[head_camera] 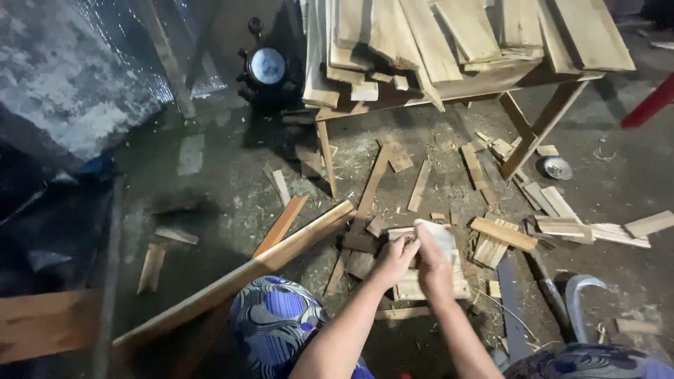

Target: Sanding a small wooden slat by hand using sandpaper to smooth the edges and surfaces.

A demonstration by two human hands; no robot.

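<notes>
Wooden block (414, 284) lies under both hands' (397, 258) grip.

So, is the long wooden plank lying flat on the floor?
No, the long plank is tilted, its near end raised beside the person's knee.

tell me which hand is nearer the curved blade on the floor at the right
Right. The right hand works at the wood block, on the side toward the curved blade. The left hand sits just beyond it, farther from the blade.
</notes>
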